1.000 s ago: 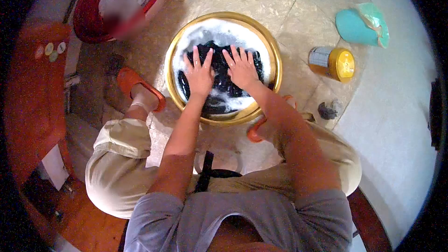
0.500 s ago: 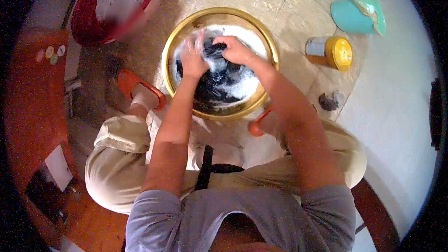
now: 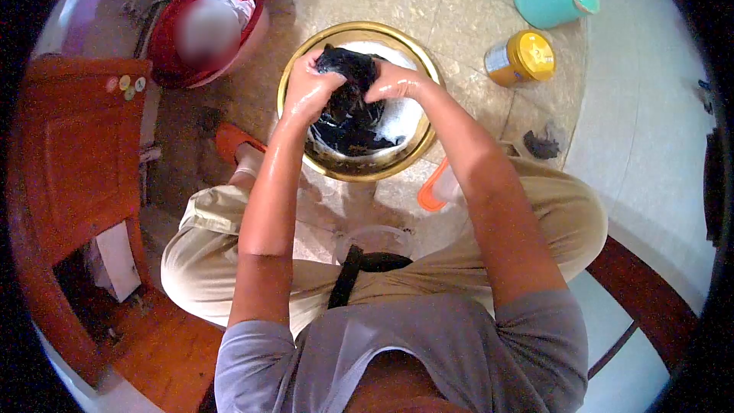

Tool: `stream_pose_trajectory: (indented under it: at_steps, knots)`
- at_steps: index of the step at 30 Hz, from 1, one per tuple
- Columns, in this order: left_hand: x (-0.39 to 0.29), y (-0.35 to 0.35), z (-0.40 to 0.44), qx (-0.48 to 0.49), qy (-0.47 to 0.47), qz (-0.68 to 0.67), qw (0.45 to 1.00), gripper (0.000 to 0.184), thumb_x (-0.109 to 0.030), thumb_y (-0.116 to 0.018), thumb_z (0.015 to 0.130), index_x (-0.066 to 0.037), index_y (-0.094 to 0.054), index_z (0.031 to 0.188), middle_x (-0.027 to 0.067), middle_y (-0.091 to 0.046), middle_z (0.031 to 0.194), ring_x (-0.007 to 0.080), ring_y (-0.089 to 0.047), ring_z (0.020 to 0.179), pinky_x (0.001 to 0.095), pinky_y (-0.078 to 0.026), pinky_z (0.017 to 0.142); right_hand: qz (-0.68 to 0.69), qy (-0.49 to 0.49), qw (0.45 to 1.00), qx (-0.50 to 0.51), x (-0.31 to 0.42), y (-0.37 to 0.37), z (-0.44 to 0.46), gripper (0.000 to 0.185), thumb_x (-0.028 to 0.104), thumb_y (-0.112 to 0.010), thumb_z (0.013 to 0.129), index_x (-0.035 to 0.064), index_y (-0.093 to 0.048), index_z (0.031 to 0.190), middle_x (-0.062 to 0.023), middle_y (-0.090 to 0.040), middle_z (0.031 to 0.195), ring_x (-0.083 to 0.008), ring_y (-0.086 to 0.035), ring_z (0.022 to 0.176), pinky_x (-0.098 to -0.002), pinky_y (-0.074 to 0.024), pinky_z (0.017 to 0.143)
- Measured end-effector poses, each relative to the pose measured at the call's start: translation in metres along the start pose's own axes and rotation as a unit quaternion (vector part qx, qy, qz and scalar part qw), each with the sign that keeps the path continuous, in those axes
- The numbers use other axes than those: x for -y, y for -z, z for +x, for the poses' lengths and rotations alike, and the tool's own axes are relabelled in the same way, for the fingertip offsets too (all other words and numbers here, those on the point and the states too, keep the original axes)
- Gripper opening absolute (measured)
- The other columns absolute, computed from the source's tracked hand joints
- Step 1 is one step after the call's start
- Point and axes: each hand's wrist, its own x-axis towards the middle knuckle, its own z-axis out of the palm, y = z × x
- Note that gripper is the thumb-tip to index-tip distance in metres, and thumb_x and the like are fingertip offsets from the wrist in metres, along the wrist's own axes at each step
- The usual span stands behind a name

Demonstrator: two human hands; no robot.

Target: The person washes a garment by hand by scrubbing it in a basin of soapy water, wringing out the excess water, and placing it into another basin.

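Observation:
A wet black cloth (image 3: 348, 92), its exact kind unclear, is bunched between my two hands above a gold-rimmed basin (image 3: 359, 177). My left hand (image 3: 310, 92) grips the cloth on its left side, with the thumb across it. On the opposite side my right hand (image 3: 395, 80) holds it, thumb pressed in and other fingers partly hidden behind. The lower part of the cloth trails into white suds (image 3: 401, 115) in the basin.
A red tub (image 3: 164, 61) with pale cloth stands at upper left. To the right are a yellow-lidded canister (image 3: 533, 56), a teal bin (image 3: 547, 1) with a liner and a dark clump (image 3: 541, 144) on the floor. A wooden cabinet (image 3: 76, 153) borders the left.
My hands, earlier spread and pressing in the suds, have closed on the black cloth and lifted part of it into a bunch. The view has shifted slightly.

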Motion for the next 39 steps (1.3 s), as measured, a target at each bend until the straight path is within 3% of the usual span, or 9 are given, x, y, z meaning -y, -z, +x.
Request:
stream_pose_trajectory:
  at_steps: [3,10,17,21,26,33,34,37,39]
  knots:
    - [-0.01,0.002,-0.003,-0.01,0.015,-0.171,0.985,0.026,0.004,-0.051,0.065,0.001,-0.059,0.089,0.0044,-0.061,0.077,0.0151,-0.058,0.066,0.0276,-0.048,0.065,-0.338,-0.01,0.924,-0.178,-0.027,-0.023,-0.005,0.082,0.026,-0.08,0.056,0.0046,-0.045,0.126,-0.0162,-0.051,0.125,-0.0202,-0.047,0.114,-0.0297,-0.0352,0.098]
    - [0.024,0.047,0.015,-0.048,0.164,-0.248,0.953,0.024,-0.005,-0.053,0.072,0.001,-0.057,0.095,0.0082,-0.062,0.083,0.0191,-0.06,0.073,0.0307,-0.05,0.071,-0.073,0.007,0.965,-0.253,-0.039,-0.012,-0.005,0.04,0.016,-0.062,0.064,0.0007,-0.062,0.101,-0.0194,-0.066,0.088,-0.0311,-0.064,0.083,-0.0382,-0.0484,0.077]
    - [0.09,0.058,0.045,-0.147,0.09,0.218,0.961,0.053,-0.021,-0.066,0.076,0.004,-0.049,0.12,0.0146,-0.063,0.096,0.022,-0.061,0.088,0.0319,-0.049,0.079,-0.336,-0.101,0.896,-0.274,-0.047,0.004,0.002,0.071,0.026,-0.064,0.066,0.0006,-0.042,0.128,-0.0193,-0.055,0.117,-0.0297,-0.056,0.103,-0.0342,-0.0438,0.088]
    - [0.142,0.03,0.034,-0.005,0.037,0.593,0.804,0.086,-0.037,-0.073,0.065,-0.038,-0.029,0.138,0.0163,-0.013,0.148,0.0472,-0.036,0.119,0.0509,-0.036,0.096,-0.476,-0.123,0.832,-0.259,-0.041,-0.057,0.017,0.092,0.044,-0.072,0.062,0.0271,-0.027,0.14,-0.0153,-0.029,0.142,-0.0414,-0.03,0.127,-0.0737,-0.0163,0.092]
    - [0.196,0.028,0.036,0.054,0.046,0.678,0.732,0.075,-0.007,-0.062,0.071,-0.031,-0.034,0.136,0.0205,-0.036,0.137,0.0356,-0.055,0.101,0.0421,-0.05,0.081,-0.473,-0.213,0.847,-0.117,-0.104,-0.073,0.056,0.074,0.035,-0.062,0.074,0.0285,-0.028,0.14,-0.0142,-0.029,0.142,-0.0364,-0.022,0.133,-0.0649,-0.0167,0.101]
    - [0.214,0.033,0.067,-0.102,0.09,-0.094,0.986,0.048,-0.012,-0.058,0.075,-0.016,-0.049,0.122,0.0126,-0.058,0.108,0.0264,-0.054,0.103,0.0394,-0.042,0.092,-0.374,-0.133,0.892,-0.215,-0.074,-0.049,0.063,0.029,0.024,-0.055,0.075,0.0093,-0.061,0.099,-0.0159,-0.058,0.107,-0.0345,-0.057,0.098,-0.0478,-0.0429,0.085]
    - [0.194,0.026,0.064,-0.134,0.162,-0.395,0.894,0.049,-0.011,-0.058,0.075,-0.017,-0.047,0.123,0.0113,-0.057,0.108,0.0275,-0.054,0.103,0.0416,-0.042,0.092,-0.398,-0.041,0.892,-0.21,-0.053,-0.047,0.056,0.023,0.017,-0.059,0.069,0.0086,-0.062,0.09,-0.0143,-0.057,0.095,-0.0348,-0.056,0.09,-0.049,-0.0434,0.081]
    - [0.17,0.015,0.051,-0.131,0.127,-0.473,0.862,0.052,-0.015,-0.056,0.082,-0.023,-0.036,0.13,0.0126,-0.055,0.108,0.0321,-0.057,0.095,0.0508,-0.045,0.086,-0.476,0.159,0.849,-0.163,0.001,-0.065,0.022,0.021,0.021,-0.066,0.062,0.0096,-0.058,0.077,-0.0095,-0.051,0.082,-0.0293,-0.054,0.083,-0.0413,-0.0426,0.07]
    - [0.194,0.009,0.055,0.109,0.138,-0.668,0.723,0.039,-0.029,-0.049,0.088,-0.012,-0.046,0.124,0.0141,-0.057,0.11,0.0296,-0.06,0.088,0.049,-0.048,0.083,-0.491,0.215,0.832,-0.14,0.027,-0.084,0.007,0.025,0.027,-0.068,0.06,0.0102,-0.058,0.077,-0.0077,-0.051,0.081,-0.0272,-0.054,0.082,-0.039,-0.0413,0.07]
